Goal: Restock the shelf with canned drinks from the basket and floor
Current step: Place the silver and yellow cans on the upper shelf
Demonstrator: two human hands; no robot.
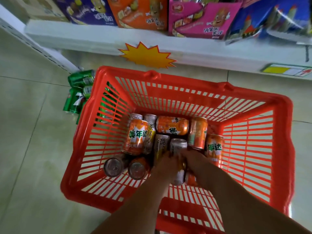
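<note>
Both your hands are down inside the red basket (pixel 177 102) on the floor (pixel 30 149). Left hand (pixel 166 168) and right hand (pixel 196 163) sit side by side, fingers curled around a silver can (pixel 178 147) between them; motion blur hides the fingertips, so can't tell whether either grip is actually clamped.

That silver can lies with its long axis running away from you, top end pointing toward the shelf (pixel 94 37). Just left of your grip, a pale can (pixel 161 144) lies parallel to it. Further left, an orange can (pixel 135 138) lies the same way. Beyond your grip, another orange can (pixel 172 124) lies crosswise, long axis left-right. Near-left of the grip, two cans (pixel 125 167) show their round ends to you.

Outside the basket, far left of your grip, green cans (pixel 78 92) lie on the floor.
</note>
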